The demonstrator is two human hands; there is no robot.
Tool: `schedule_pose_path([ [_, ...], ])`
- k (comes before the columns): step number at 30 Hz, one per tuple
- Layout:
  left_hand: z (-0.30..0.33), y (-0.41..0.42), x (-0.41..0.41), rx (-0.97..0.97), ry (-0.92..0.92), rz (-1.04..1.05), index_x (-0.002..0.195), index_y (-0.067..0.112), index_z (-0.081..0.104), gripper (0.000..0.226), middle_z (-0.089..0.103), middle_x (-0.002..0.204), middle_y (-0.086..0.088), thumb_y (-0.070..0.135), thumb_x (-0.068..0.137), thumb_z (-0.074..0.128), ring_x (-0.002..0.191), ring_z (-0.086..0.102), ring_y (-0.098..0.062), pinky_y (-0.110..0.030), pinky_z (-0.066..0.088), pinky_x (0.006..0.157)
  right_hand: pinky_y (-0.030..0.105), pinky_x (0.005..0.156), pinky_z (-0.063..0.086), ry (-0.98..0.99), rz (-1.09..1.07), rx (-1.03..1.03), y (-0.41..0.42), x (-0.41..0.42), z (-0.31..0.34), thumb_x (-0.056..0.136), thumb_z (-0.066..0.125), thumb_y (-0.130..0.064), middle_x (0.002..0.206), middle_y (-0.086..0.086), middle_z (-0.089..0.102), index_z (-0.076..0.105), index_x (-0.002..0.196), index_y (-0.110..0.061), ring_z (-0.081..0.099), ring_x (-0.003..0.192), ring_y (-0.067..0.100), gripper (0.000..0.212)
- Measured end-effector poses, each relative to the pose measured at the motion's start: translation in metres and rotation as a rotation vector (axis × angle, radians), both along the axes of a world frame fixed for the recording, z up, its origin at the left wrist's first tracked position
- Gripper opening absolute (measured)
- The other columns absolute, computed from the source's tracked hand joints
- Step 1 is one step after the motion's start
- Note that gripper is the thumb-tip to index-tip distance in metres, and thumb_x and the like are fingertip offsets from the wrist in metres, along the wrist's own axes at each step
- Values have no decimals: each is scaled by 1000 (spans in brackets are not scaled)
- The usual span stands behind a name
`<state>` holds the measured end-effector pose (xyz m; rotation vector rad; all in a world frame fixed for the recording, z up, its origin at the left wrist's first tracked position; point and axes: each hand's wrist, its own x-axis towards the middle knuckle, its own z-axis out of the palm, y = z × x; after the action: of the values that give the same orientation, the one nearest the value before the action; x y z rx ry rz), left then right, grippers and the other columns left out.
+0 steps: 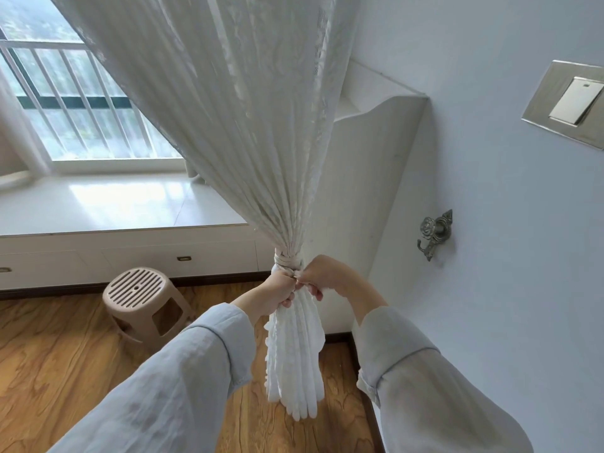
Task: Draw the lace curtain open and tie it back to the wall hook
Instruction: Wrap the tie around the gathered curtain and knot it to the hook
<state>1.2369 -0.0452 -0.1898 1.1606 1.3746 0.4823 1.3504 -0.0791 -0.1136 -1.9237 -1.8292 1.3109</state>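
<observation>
White patterned lace curtain (248, 132) gathered into a bunch, wrapped w/ a beige fabric tie-back band (287, 259) at mid-height. Left hand (277, 291) grips the bunch just below the band; right hand (322, 274) pinches the band's end at the knot. Ornate grey metal wall hook (436, 233) sits apart to the right, nothing on it. Tan plastic stool (143, 299) on wood floor, left.

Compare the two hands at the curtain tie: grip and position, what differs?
The left hand wraps its fingers round the gathered lace curtain just below the tieback; the right hand pinches at the tieback's knot rather than round the bundle. The left hand sits slightly lower and window-side; the right hand sits higher, on the side of the wall hook. Shared: both touch the curtain at the tie, and neither reaches the hook.
</observation>
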Motion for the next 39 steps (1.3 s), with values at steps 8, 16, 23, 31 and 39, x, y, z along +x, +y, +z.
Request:
schedule_pose_path([
  [8,4,-4,0,-18,-37,82,72,16,38,25,31,61,-1,6,94,35,47,24,-9,-16,20,31,19,47,39,929,-33,-37,-8,17,17,90,41,-7,50,1,50,60,72,-3,44,41,8,27],
  [16,8,-9,0,-25,-22,85,71,16,35,27,30,62,-1,7,97,34,48,23,-9,-14,19,33,24,51,50,1240,-157,111,-9,18,29,78,43,5,62,5,68,62,93,-16,60,48,16,32],
  [23,12,-12,-2,-24,2,94,72,16,33,26,31,64,-2,3,95,31,49,24,-10,-15,19,35,20,85,37,1060,-374,562,-1,33,39,57,42,-1,109,6,70,60,41,-15,53,108,-2,28],
  [31,14,-15,2,-33,24,82,73,16,36,25,32,65,-2,6,96,32,50,24,-10,-19,19,42,41,110,-22,331,-339,918,-7,29,57,68,54,-21,156,-2,22,75,69,-4,-1,147,19,26],
  [39,15,-17,2,-44,16,75,76,16,39,23,33,66,-2,9,97,33,49,26,-9,-17,20,40,47,115,-8,52,-407,1281,-2,25,57,72,49,-25,150,12,33,76,77,-15,18,142,41,29],
])
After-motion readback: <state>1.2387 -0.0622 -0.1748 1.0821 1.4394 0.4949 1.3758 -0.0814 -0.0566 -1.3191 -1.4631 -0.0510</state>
